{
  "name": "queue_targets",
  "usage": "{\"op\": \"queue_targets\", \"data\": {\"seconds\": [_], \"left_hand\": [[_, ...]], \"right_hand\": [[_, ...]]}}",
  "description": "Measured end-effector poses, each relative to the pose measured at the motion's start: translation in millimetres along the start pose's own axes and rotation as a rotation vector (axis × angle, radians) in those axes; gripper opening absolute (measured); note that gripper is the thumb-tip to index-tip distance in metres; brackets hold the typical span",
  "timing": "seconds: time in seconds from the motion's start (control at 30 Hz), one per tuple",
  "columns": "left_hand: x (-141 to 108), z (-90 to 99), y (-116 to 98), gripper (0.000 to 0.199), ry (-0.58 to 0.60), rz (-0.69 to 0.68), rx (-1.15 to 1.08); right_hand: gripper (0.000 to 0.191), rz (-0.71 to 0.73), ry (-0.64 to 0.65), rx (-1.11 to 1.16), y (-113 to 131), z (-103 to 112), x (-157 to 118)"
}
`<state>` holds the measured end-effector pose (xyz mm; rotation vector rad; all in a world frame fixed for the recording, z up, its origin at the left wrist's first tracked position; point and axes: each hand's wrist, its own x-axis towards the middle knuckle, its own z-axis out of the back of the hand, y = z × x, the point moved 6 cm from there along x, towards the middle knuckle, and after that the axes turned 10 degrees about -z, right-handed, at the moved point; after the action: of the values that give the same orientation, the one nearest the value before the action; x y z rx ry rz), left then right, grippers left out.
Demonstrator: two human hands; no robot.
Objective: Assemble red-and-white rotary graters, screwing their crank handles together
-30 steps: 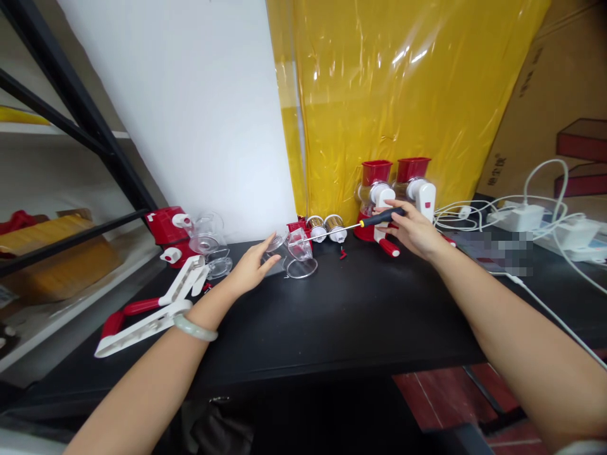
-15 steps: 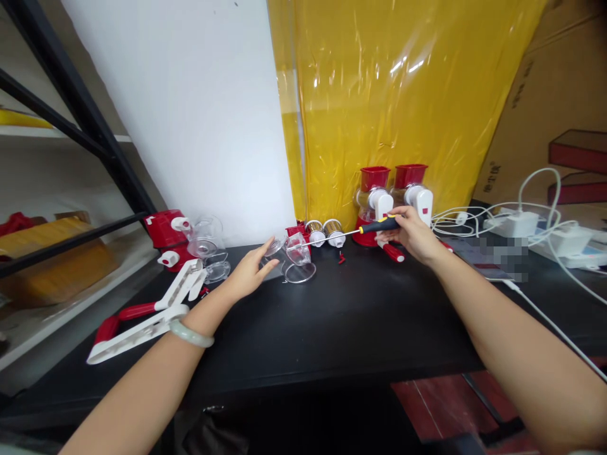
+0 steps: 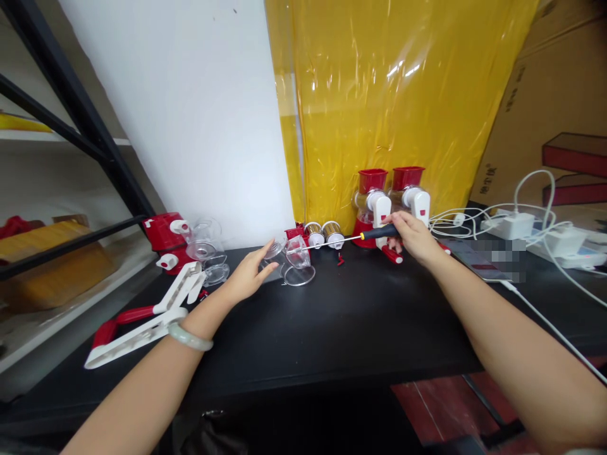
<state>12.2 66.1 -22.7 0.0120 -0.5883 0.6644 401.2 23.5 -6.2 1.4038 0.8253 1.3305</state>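
Note:
My right hand (image 3: 411,237) is wrapped around the dark handle of a screwdriver (image 3: 377,232) with a yellow collar. Its long shaft points left, and the tip reaches a clear plastic housing (image 3: 298,249). On the housing's left side is my left hand (image 3: 249,273), with thumb and fingers around its edge. The housing rests tilted on the black table (image 3: 332,328), its round rim down. Behind it lie a red part (image 3: 293,235) and two metal grating drums (image 3: 322,234) with white ends. A small red piece (image 3: 340,259) lies just right of the housing.
Two red-and-white rotary graters (image 3: 365,221) stand at the back. More red bases (image 3: 165,232), clear housings (image 3: 205,243) and white crank arms with red handles (image 3: 137,338) are at left. A phone (image 3: 474,258), cables and chargers (image 3: 516,225) lie right.
The screwdriver handle has dipped slightly, and my right hand's fingers have shifted on it. My left hand stays at the clear housing. The whole view has shifted slightly.

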Motion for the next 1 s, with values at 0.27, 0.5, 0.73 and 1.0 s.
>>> {"op": "queue_targets", "data": {"seconds": [0.27,0.5,0.73,1.0], "left_hand": [[-0.3,-0.4,0.4,0.070,0.004,0.011,-0.007],[0.3,-0.7,0.0,0.070,0.007,0.013,0.013],[-0.8,-0.8,0.6,0.071,0.003,0.023,0.002],[0.6,0.0,-2.0,0.070,0.011,0.014,0.007]], "right_hand": [[0.041,0.049,0.084,0.331,6.6,-8.6,-3.7],[0.034,0.012,-0.065,-0.007,-3.9,0.2,0.8],[0.038,0.046,0.077,0.339,7.4,-8.4,-4.1],[0.035,-0.061,0.005,0.172,-0.6,-5.6,-2.3]]}}
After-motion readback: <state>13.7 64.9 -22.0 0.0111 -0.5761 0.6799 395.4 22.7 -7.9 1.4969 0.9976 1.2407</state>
